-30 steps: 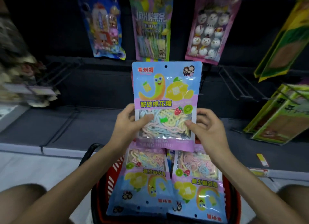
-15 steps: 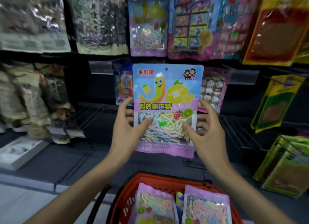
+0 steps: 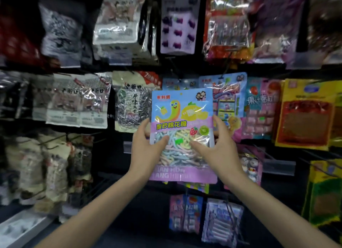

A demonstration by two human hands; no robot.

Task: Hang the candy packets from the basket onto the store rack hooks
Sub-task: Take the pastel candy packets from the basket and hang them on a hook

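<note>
Centrally, a candy packet [image 3: 182, 118] is held upright in both hands in front of a dark store rack crowded with hanging snack bags. The left hand [image 3: 146, 147] grips the packet's left edge and the right hand [image 3: 220, 151] grips its right edge; each thumb lies across the clear front window and the fingers wrap behind. Between the two hands the window shows pastel blue, pink and yellow candy strips. Above the thumbs a purple band carries bold yellow writing, 酸砂棉花糖, beside a strawberry and a kiwi slice. Higher up is a cartoon yellow and orange worm, small red Chinese characters at the top left corner that are too blurred to read, and a small round hang hole [image 3: 181, 93] at the top middle. Below the hands the purple bottom strip shows white Latin letters, partly covered, reading something like "IAN H" and "ANG". Just behind the packet, above the right hand, hangs a blue-topped packet [image 3: 224, 84]. Left of the left hand hangs a seed bag [image 3: 129, 103] with black Chinese writing. Further right of the right hand is a yellow packet [image 3: 305, 114]
</note>
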